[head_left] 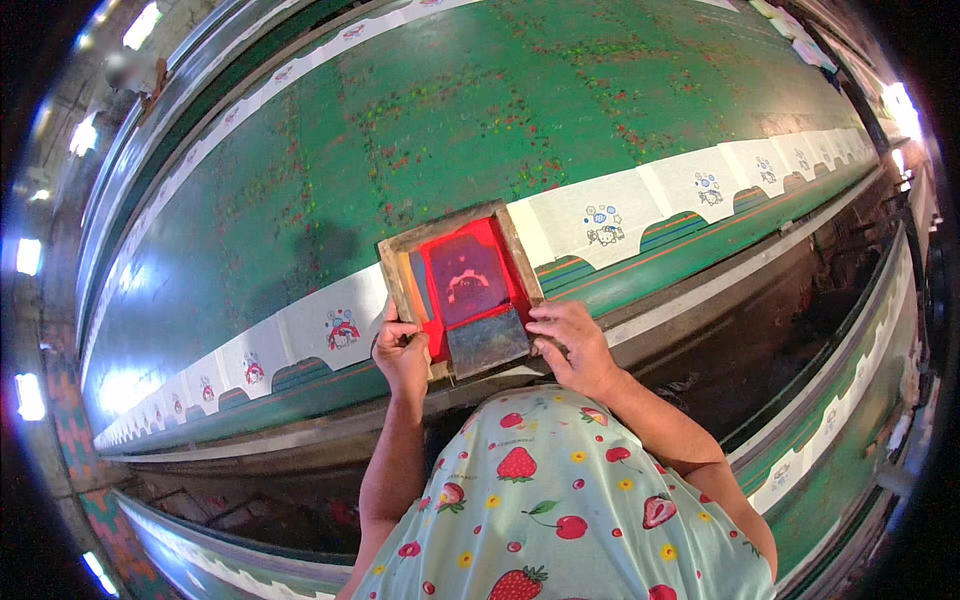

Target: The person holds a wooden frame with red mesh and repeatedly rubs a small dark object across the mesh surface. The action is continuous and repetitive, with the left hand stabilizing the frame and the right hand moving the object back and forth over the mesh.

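Note:
A wooden screen-printing frame (392,282) lies over the row of white fabric pieces at the table's near edge. Wet red ink covers its mesh around a darker purple area with a pale curved motif. A dark flat squeegee (488,343) rests inside the frame at its near end. My left hand (402,358) pinches the frame's near left side, thumb against the fingers. On the near right corner, my right hand (574,346) is closed round the wood. Left of the frame, a fabric piece (322,312) bears a print with red; to the right, a fabric piece (598,205) shows only blue and dark lines.
The long green table (420,140), speckled with red and yellow ink, stretches to both sides. Another fabric row (228,118) runs along its far edge. Behind me stands a second green table (850,470) with white pieces. A blurred person (135,75) is at the far left.

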The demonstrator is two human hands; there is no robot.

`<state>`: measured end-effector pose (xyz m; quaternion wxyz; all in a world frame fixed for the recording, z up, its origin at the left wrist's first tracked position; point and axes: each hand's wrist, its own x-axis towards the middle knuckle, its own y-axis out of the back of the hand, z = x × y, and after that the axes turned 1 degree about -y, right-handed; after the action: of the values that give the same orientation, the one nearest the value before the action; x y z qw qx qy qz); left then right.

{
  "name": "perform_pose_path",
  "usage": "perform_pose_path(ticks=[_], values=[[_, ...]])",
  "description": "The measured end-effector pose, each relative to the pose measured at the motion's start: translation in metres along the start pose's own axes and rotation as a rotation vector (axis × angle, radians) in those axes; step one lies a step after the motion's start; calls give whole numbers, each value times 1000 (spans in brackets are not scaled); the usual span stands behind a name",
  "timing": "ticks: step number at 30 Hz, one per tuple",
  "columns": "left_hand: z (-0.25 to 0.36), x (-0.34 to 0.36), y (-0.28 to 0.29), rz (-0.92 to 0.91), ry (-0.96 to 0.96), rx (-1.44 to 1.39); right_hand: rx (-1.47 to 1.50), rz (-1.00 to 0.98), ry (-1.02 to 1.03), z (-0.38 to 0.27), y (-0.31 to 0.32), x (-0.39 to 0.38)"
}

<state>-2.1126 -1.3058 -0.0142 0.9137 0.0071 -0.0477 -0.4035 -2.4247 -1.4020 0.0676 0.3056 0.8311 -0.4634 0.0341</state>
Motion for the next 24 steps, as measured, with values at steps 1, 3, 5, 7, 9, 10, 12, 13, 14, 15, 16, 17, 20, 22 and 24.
perform_pose_path(ticks=[1, 3, 5, 7, 9, 10, 12, 13, 14, 15, 16, 17, 20, 22, 24], values=[[2, -1, 0, 5, 10, 4, -16, -26, 33, -3, 0, 3], [5, -1, 0, -2, 34, -5, -87, -99, 123, -8, -4, 10], [9, -1, 0, -25, 68, -29, -162, -188, 191, -16, -7, 16], [10, -1, -1, -23, 39, -52, -231, -297, 242, -21, -12, 23], [8, -1, -2, -23, 8, -69, -304, -341, 283, -26, -18, 29], [6, 0, -2, -26, -13, -75, -352, -353, 298, -28, -22, 32], [3, 0, -1, -28, -24, -70, -393, -374, 293, -31, -28, 35], [1, 0, 0, -26, -15, -60, -388, -384, 274, -33, -30, 36], [-1, -1, 0, -28, -36, -55, -384, -395, 254, -33, -32, 38], [-3, -1, 0, -21, -26, -22, -377, -375, 251, -33, -34, 40], [-4, -2, 0, -18, -47, 7, -370, -356, 247, -33, -35, 42], [-6, -3, 0, -21, -104, 40, -364, -337, 244, -32, -36, 44], [-6, -4, -1, 9, -58, 71, -415, -344, 227, -32, -38, 47], [-6, -2, -2, 4, -42, 53, -474, -389, 238, -34, -39, 48], [-5, -3, -3, 6, -59, 45, -521, -436, 251, -36, -37, 51]])
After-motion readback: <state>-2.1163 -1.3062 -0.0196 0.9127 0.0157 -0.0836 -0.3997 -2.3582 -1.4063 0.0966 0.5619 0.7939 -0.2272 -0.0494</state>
